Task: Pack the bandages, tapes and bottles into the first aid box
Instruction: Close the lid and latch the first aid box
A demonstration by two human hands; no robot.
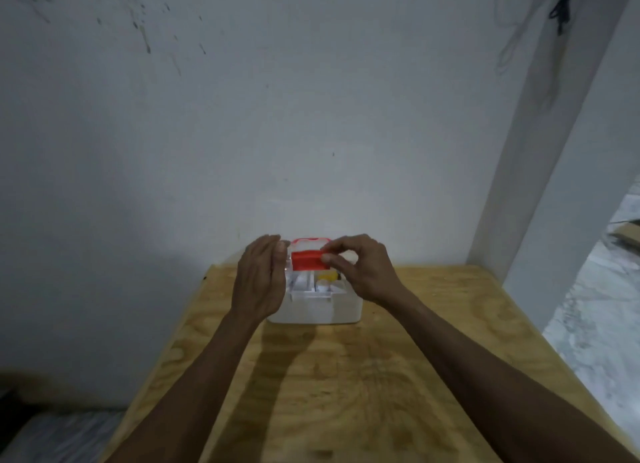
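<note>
Plywood, pale and swirled with grain, makes the top of the table, which stands against a flat, scuffed white wall. One box sits on it at the far middle, at 12 o'clock from the person: white, milky plastic with rounded corners, and a clear lid with a red rim raised behind it. Inside, the contents are blurred; white packets or rolls lie toward 9 o'clock and one yellow thing toward 3 o'clock, but what each is, and their count, cannot be told.

Two bare hands are over the box. The right hand has its grip nearly closed, thumb and forefinger pinching the right end of a red, flat, oblong piece held above the box's opening; whether it is a handle, a tray part or a loose item cannot be told. The left hand is flat and open, fingers together, palm turned toward the box's left side at 9 o'clock; it grasps nothing, and whether it touches the box is unclear.

At 3 o'clock a white post rises beside the table.
</note>
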